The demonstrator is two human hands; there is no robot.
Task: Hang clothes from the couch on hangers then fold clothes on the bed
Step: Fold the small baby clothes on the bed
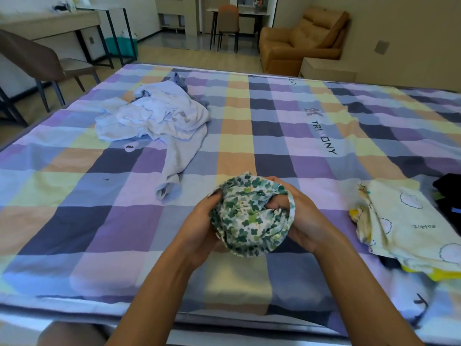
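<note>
In the upper left of the frame a brown chair [37, 61] stands on the floor beside the bed [274, 136]. The bed has a cover of purple, blue, yellow and orange squares and fills most of the picture.

On the left half of the bed, toward the top, lies a messy pile of pale clothes [154, 113]. One long sleeve or leg hangs out of it toward the middle. I think this pile is waiting to be folded, so it sits out of the way of the hands.

In the lower middle the left hand [199, 226] curls round a green flowery cloth [249, 216] from the left side. The cloth is bunched up in a ball, held up in the air above the near part of the bed. The right hand [306, 221] grasps it from the other side, with fingers dug into the folds. Both hands seem to hunt for an edge so the cloth can be shaken open and laid flat.

In the upper right a tan couch [299, 41] stands by the wall, and I see no clothes on it.

At the right edge of the bed lies a flat yellow cloth with clouds [404, 226] on top of other things. It looks folded, so this may be the done stack. Some dark clothes [449, 196] lie just behind it.
</note>
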